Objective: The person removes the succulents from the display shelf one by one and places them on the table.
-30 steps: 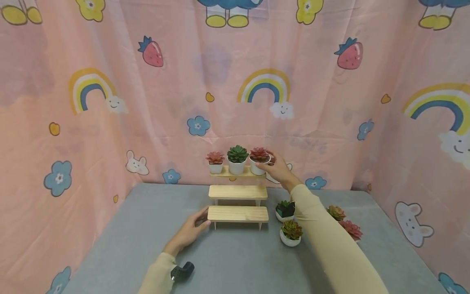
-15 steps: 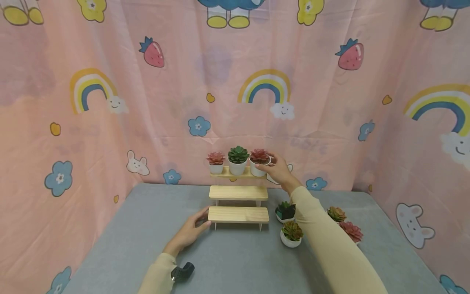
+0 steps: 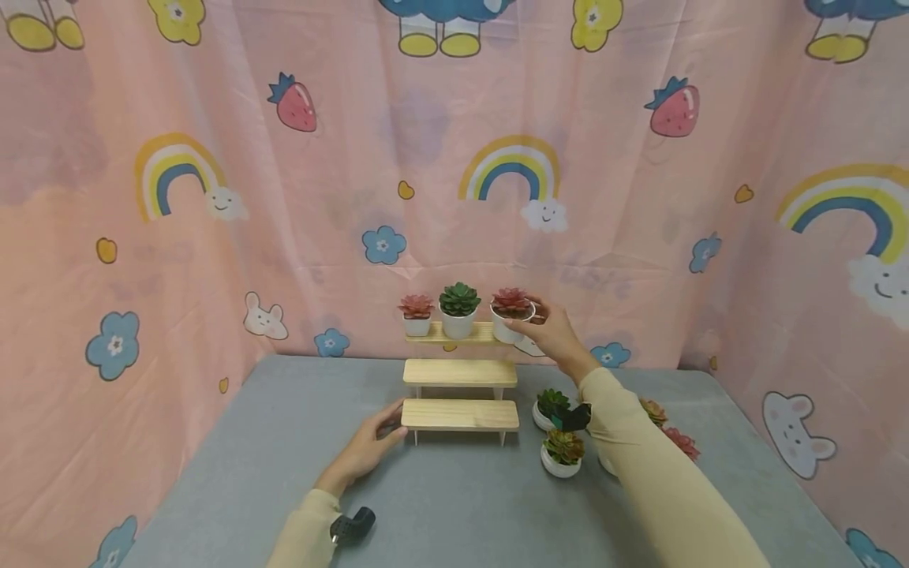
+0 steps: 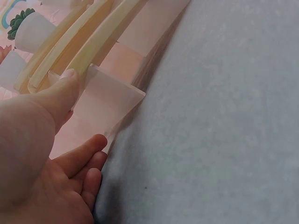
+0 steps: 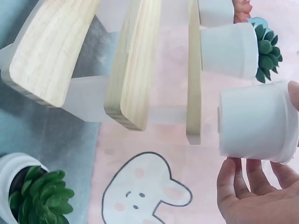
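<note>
My right hand holds a white pot with a red succulent at the right end of the top shelf. In the right wrist view a gap shows between this pot and the shelf edge. A green succulent and a smaller red succulent stand on the same shelf. The three-step wooden plant stand has bare middle and lower boards. My left hand grips the left end of its lowest board, the thumb on the board's edge and the other fingers beside the translucent leg.
Right of the stand are a dark green succulent and an olive-red succulent in white pots. Farther right, an orange succulent and a pink succulent are partly behind my right sleeve. A pink patterned curtain hangs behind the grey table.
My right hand has shifted slightly to the right with the red succulent's pot, widening the gap to the green one. The left hand stays at the stand.
</note>
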The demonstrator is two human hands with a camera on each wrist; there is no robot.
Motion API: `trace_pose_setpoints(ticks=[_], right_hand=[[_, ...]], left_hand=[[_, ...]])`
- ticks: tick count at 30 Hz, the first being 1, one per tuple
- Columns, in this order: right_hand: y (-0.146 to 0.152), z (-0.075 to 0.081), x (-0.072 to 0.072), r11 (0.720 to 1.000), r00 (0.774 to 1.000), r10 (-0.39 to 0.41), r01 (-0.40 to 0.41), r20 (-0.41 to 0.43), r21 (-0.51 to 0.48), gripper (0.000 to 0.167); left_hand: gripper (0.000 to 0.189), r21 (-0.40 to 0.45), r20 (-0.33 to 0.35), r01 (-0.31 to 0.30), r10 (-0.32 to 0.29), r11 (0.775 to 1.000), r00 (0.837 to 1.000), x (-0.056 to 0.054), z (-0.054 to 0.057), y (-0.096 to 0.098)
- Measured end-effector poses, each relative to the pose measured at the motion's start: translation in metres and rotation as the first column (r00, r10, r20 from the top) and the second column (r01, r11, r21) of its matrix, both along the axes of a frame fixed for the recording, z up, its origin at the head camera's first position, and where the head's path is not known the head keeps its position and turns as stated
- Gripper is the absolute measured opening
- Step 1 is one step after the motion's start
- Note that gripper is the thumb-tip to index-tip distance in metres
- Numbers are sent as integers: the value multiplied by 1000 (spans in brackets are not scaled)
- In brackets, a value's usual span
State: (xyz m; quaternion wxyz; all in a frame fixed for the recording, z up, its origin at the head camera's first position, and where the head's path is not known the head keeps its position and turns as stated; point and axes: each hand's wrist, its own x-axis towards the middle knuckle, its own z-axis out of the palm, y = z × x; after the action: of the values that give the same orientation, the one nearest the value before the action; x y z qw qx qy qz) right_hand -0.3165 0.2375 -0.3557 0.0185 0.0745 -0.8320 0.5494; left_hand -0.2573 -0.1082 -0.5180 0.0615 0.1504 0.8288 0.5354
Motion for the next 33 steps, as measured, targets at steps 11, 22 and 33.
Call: trace_pose_setpoints(ticks=[11,22,33], right_hand=[[9,7,17,998,996,55,-54,-77,19,78],[15,8,30,997,993,68,-66,-93,29,75],[22,9,46,995,991,84,-78,-104,54,75]], left_hand=[[61,-7,24,-22,22,1000,999,0,-1,-2],[59,7,19,-15,15,1000,1000,0,2,1],[59,11,7,-12,12,1000,1000,2,2,0]])
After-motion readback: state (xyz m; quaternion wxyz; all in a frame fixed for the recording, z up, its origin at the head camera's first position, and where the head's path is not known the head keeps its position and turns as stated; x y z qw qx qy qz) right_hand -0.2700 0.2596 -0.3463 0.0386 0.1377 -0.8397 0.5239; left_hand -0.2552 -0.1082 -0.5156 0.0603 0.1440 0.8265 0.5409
